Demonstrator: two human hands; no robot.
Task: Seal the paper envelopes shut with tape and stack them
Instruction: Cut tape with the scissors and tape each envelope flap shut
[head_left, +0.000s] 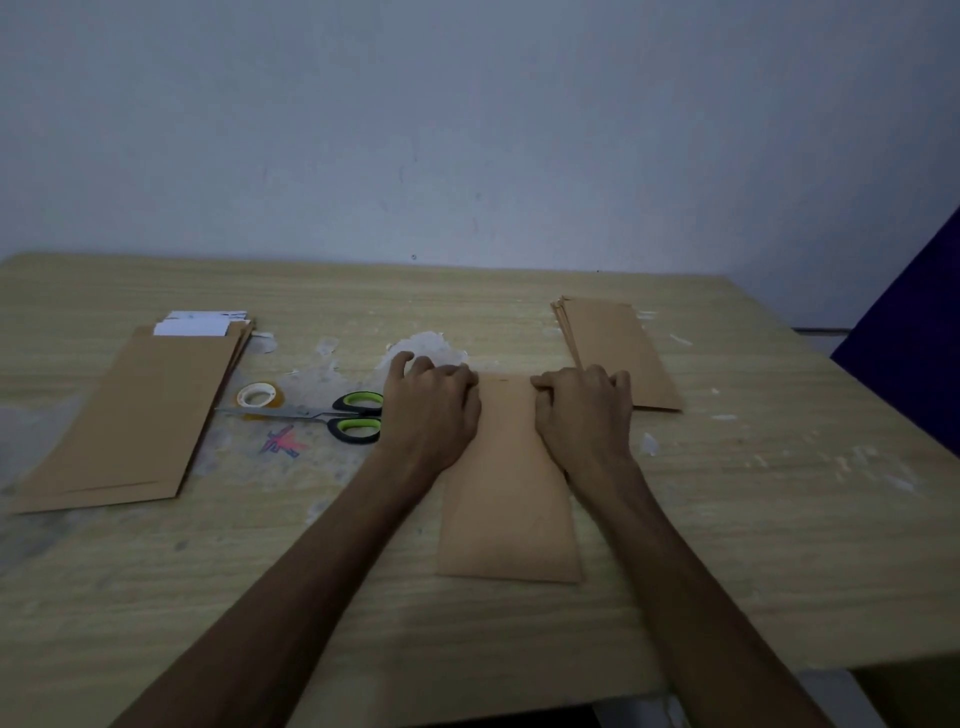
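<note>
Envelope (506, 483), plain brown, lying flat

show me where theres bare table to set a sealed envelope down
Bare wood lies along the near edge of the table, left of the middle envelope, and right of it, below the right stack. Crowded: tape roll and scissors beside the left hand.

We see bare wooden tabletop (727, 545) open along the near edge and the far strip by the wall. Left side crowded: flat brown envelope stack with white inserts (130, 415), then clear tape roll (260, 397) touching green-handled scissors (332, 415). Right rear: second brown envelope pile (618, 353). All low-lying, passable overhead.
</note>
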